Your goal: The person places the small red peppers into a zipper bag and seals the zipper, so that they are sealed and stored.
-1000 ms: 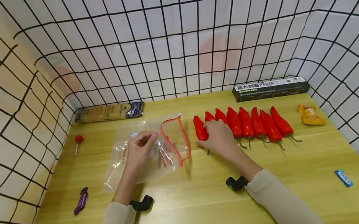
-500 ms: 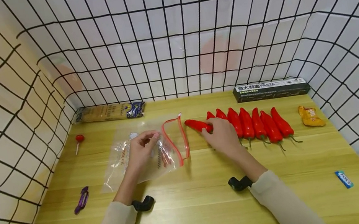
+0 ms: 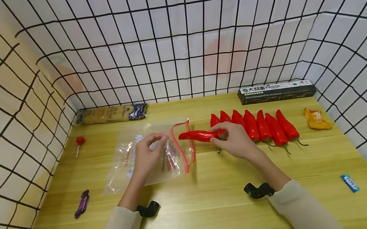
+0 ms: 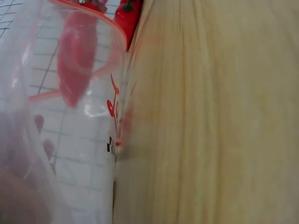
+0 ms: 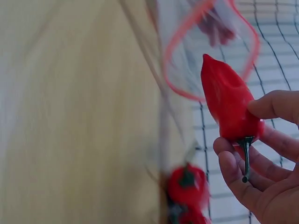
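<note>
My right hand (image 3: 234, 139) pinches a red chili pepper (image 3: 196, 136) near its stem end, thumb on one side and fingers beneath. The pepper lies level, its tip pointing left at the red-rimmed mouth of a clear zip bag (image 3: 174, 168). In the right wrist view the pepper's tip (image 5: 208, 63) overlaps that mouth. My left hand (image 3: 148, 153) pinches the bag's upper layer with thumb and forefinger, and the mouth gapes. Through the plastic in the left wrist view, the pepper (image 4: 77, 56) shows pinkish. Several more chili peppers (image 3: 251, 126) lie in a row right of the bag.
At the back stand a noodle packet (image 3: 109, 115) on the left and a black pasta box (image 3: 277, 92) on the right. Around the edges lie a lollipop (image 3: 80, 140), a purple candy (image 3: 82, 204), a yellow packet (image 3: 316, 118) and a blue packet (image 3: 350, 183). Black wire grid encloses three sides.
The leftmost pepper has left the row, turned from upright to sideways and moved left to the bag mouth in my right hand. My left hand has shifted slightly right, the bag mouth with it.
</note>
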### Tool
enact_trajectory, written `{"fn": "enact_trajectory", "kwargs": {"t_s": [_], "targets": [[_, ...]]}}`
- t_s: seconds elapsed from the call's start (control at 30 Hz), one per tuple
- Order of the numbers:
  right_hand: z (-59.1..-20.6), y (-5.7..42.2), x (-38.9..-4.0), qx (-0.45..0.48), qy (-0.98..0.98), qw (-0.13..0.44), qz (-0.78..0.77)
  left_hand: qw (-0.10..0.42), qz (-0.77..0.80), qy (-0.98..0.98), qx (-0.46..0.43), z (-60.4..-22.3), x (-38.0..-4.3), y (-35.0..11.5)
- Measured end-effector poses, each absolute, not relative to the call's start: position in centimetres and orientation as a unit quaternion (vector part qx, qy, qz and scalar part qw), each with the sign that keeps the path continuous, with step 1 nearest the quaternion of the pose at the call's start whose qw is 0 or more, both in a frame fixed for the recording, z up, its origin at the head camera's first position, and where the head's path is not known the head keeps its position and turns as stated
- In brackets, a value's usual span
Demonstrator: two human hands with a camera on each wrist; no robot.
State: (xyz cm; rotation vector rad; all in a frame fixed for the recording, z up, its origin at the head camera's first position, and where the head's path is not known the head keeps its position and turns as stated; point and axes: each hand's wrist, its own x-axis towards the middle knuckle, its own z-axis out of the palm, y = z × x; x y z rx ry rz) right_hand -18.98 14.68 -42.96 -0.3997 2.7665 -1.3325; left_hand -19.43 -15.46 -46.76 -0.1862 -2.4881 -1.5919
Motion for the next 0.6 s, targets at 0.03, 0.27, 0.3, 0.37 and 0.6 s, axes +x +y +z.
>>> {"fn": "enact_trajectory", "kwargs": {"t_s": [0.03, 0.27, 0.3, 0.37, 0.6], "targets": [[-43.2, 14.0, -19.0, -0.140, 0.891, 0.029, -0.430, 0.094, -0.536, -0.836, -0.063, -46.8, -19.4, -15.5], [-45.4, 10.0, -19.7, -0.162, 0.874, 0.079, -0.450, 0.096, -0.544, -0.831, -0.065, -46.7, -19.2, -15.3], [-45.6, 9.5, -19.8, -0.162, 0.873, 0.085, -0.452, 0.093, -0.542, -0.833, -0.062, -46.7, -19.2, -15.3], [-46.0, 8.7, -20.0, -0.164, 0.869, 0.094, -0.458, 0.089, -0.536, -0.838, -0.056, -46.8, -19.1, -15.3], [-46.3, 8.4, -20.1, -0.172, 0.871, 0.081, -0.454, 0.089, -0.537, -0.837, -0.054, -47.2, -19.2, -15.2]]}}
